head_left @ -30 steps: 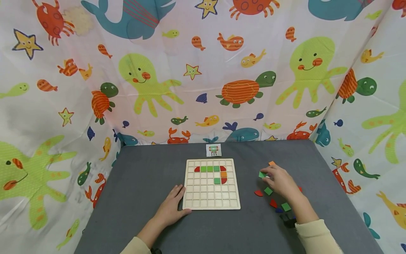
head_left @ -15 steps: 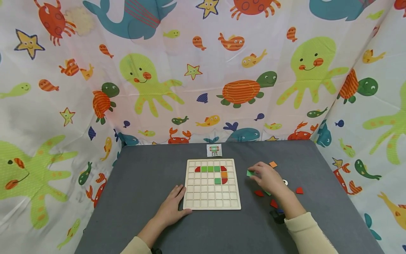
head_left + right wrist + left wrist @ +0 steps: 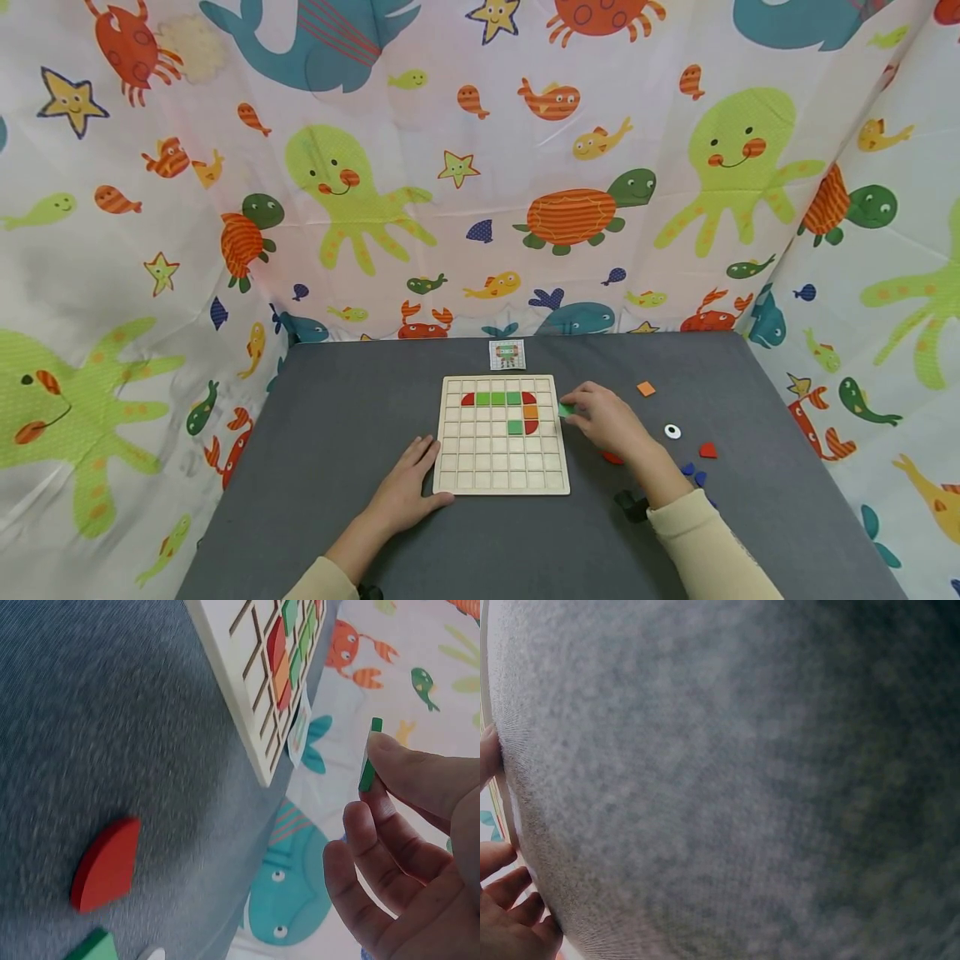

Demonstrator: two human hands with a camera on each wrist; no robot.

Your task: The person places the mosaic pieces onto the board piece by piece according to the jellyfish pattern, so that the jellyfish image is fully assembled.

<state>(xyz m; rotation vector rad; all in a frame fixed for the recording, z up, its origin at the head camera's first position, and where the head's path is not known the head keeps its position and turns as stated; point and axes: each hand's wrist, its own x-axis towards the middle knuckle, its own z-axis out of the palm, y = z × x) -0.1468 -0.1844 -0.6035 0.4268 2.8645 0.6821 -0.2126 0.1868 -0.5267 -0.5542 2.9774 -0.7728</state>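
A square wooden grid board [image 3: 487,464] lies on the grey table. Its upper cells hold a row of red and green tiles, with an orange, a red and a green tile below. My left hand [image 3: 407,486] rests flat at the board's left edge, thumb near the lower corner. Just off the right edge, my right hand [image 3: 606,418] pinches a green square tile [image 3: 566,410] between thumb and fingers. In the right wrist view this green tile [image 3: 370,761] is held edge-on, above the table. The left wrist view shows mostly blurred cloth, with fingertips at its left.
Behind the board lies a small printed pattern card [image 3: 507,355]. Loose pieces lie to the right: an orange square [image 3: 646,389], a white ring [image 3: 672,432], a red piece [image 3: 707,450] and blue pieces [image 3: 701,479]. A red quarter-round piece [image 3: 109,866] lies under the right arm.
My right hand has carried the green tile leftward from among the loose pieces to the board's right edge. The left hand has stayed at the board.
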